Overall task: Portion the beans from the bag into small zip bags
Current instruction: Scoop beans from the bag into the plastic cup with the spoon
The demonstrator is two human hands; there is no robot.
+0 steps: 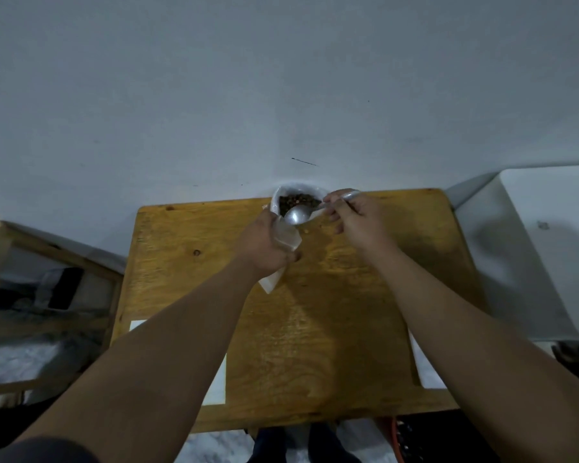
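Note:
A white bag (283,192) of dark brown beans (295,200) stands open at the far edge of the wooden table (331,312). My left hand (264,243) grips a small clear zip bag (288,237) just in front of the bean bag. My right hand (353,215) holds a metal spoon (298,215) by its handle. The spoon's bowl hovers over the mouth of the zip bag, beside the beans. Part of the zip bag is hidden under my left hand; its lower corner sticks out below my wrist.
Flat white zip bags lie on the table near the front left (216,382) and at the right edge (425,365). A bean (306,232) lies loose on the wood. A wooden crate (47,289) stands left, a white box (549,248) right. The wall is close behind.

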